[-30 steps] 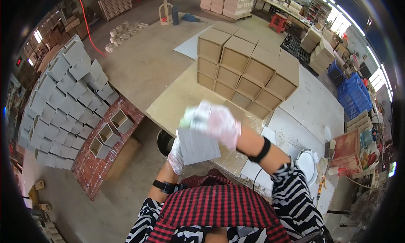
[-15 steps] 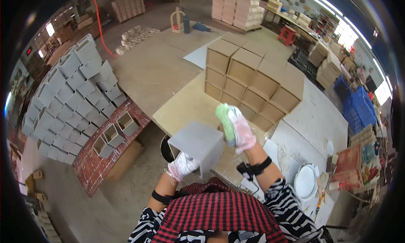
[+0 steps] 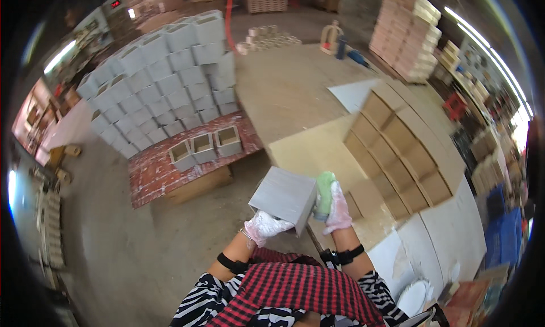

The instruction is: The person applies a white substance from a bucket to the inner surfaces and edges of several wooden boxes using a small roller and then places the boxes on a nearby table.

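the left hand [image 3: 265,226], in a paint-smeared white glove, has its grip closed on the lower near corner of a grey painted box [image 3: 284,197], holding it up in the air in front of the person's chest. the box sits just above and to the right of that grip, tilted, with one broad flat face turned up toward the camera and a narrower side face showing along its right edge.

the right hand [image 3: 338,207], also gloved, has its grip closed around a green sponge [image 3: 324,193], which stands upright between the fingers and the box. the sponge presses flat against the right side face of the box, so the box lies directly left of the right grip, touching the sponge, and is caught between the two hands.

beyond the grips, up and to the left, a red-and-white spattered pallet [image 3: 170,173] rests on the floor, carrying three open grey boxes [image 3: 204,148] in a row and, behind them, a tall stack of grey boxes [image 3: 162,82]. to the right of the right grip, a wide bench [image 3: 301,151] with a pale yellow board carries a block of unpainted wooden boxes [image 3: 406,151] set side by side, well apart from the hands. below the right grip, near the bench's white part, a white bucket [image 3: 414,297] stands close to the person's right elbow. a black band sits on each wrist.
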Demonstrator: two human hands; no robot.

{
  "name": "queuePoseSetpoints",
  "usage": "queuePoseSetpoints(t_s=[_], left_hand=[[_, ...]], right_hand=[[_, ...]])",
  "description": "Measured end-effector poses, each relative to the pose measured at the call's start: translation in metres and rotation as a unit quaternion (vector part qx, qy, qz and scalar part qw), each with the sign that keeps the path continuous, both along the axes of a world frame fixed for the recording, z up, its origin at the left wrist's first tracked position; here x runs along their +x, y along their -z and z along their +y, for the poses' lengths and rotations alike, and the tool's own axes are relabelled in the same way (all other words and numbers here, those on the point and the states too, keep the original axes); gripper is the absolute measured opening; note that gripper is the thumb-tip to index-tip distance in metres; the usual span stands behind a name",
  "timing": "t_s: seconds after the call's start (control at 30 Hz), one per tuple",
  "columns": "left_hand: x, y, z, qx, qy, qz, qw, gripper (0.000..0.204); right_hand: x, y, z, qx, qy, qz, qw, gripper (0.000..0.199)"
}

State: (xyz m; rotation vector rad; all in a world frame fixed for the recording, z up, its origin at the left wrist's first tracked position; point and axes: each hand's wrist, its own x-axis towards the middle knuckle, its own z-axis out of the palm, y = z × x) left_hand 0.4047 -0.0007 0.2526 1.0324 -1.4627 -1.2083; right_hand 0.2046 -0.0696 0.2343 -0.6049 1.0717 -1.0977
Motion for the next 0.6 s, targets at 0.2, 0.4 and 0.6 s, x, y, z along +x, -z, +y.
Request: queuePoseSetpoints(t_s=[0.2,0.4,0.6], left_hand=[[0.118,0.049,-0.009,0.074,-0.167,0.374,0.909,0.055],[0.259,0.061,-0.006,0.045,-0.307,0.453,0.836,0.073],[0.425,0.118,-0.015,0.063,-0.414,0.42,0.805,0.072]], right_hand=[[0.051,0.028,-0.011,-0.012,0.011,0.039,0.999,0.031],[0.108,0.089,-0.037,0.025,0.018,0.024,0.999,0.04],[0.169,0.124,-0.062,0.048,0.01,-0.019,0.999,0.046]])
